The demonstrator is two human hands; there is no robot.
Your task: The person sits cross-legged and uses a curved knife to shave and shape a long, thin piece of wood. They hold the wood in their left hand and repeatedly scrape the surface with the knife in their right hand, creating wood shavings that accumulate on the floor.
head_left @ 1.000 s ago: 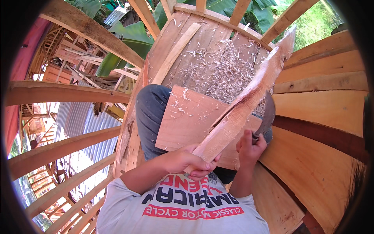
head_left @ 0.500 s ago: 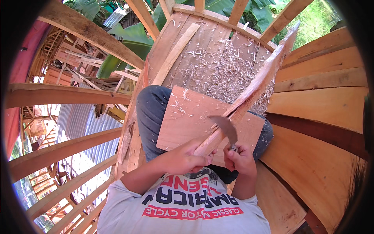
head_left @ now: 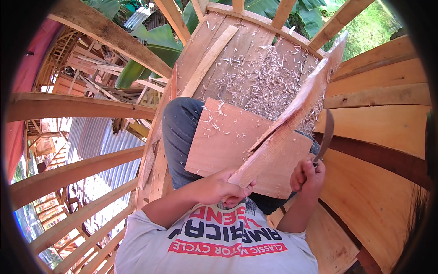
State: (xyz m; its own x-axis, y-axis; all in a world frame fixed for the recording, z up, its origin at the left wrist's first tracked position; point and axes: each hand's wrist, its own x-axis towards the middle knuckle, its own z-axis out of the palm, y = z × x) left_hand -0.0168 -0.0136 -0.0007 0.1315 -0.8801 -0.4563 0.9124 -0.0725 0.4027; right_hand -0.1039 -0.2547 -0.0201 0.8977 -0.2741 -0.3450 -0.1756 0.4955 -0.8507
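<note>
My left hand (head_left: 224, 188) is closed round the near end of a long, roughly shaped piece of wood (head_left: 292, 109). The piece slants up and away to the right, with a dark split along its side. In my right hand (head_left: 308, 176) is the handle of a curved-blade knife (head_left: 326, 137). Its blade points upward, to the right of the wood and apart from it. A flat square board (head_left: 228, 146) rests across my lap beneath the wood, with a few curled shavings on it.
Wood shavings (head_left: 269, 75) are scattered over the plank floor (head_left: 194, 55) ahead. A loose wooden strip (head_left: 212, 59) lies there at the left. Slatted wooden rails (head_left: 82, 107) stand on the left, and wide planks (head_left: 378, 121) rise close on the right.
My right hand has swung the knife away from the wood, out to the right, and its blade has turned upright. My left hand keeps its grip on the wood in nearly the same place.
</note>
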